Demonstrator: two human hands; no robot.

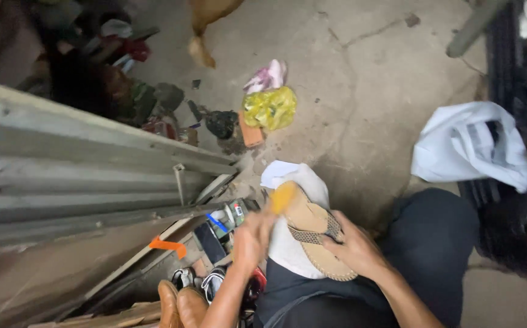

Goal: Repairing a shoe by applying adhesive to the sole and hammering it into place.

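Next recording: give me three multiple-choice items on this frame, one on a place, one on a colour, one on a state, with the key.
1. Where does the sandal lie?
A. on the white cloth over the lap
B. on the bare floor
C. inside the white bag

2. What colour is the crumpled bag on the floor ahead?
A. blue
B. yellow
C. black

3. What is the right hand doing?
A. hanging free
B. resting on the sandal's strap side
C. lifting the white bag

Key: 1 A, white cloth shows beneath it; 2 B, plainly yellow; 3 B, fingers lie on the sandal while the left hand holds a yellow tool.
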